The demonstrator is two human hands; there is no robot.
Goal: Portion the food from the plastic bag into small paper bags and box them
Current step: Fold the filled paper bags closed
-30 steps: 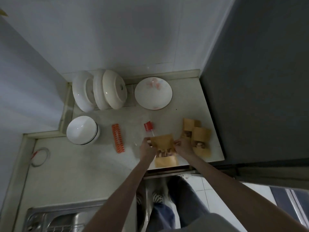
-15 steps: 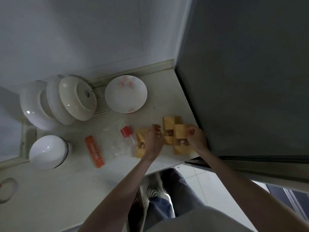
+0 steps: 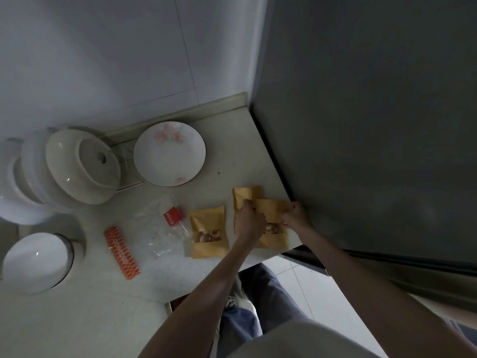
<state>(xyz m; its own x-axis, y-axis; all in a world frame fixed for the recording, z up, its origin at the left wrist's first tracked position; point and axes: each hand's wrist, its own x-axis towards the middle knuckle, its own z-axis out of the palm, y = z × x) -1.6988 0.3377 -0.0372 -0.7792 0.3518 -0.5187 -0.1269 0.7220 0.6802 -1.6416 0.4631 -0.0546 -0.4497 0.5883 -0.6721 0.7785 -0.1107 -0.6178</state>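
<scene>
A flat brown kraft-paper pouch with a clear window (image 3: 209, 232) is lying alone on the pale desk (image 3: 232, 156), cashew-like nuts showing through its window. Just left of it, a crumpled, nearly empty transparent plastic bag with a red label (image 3: 165, 228) is lying flat. To the right, a second windowed brown pouch (image 3: 273, 223) is overlapping a third brown pouch (image 3: 246, 196) behind it, near the desk's right edge.

Dim kitchen; white wall (image 3: 103, 60), pale counter (image 3: 77, 319).
</scene>
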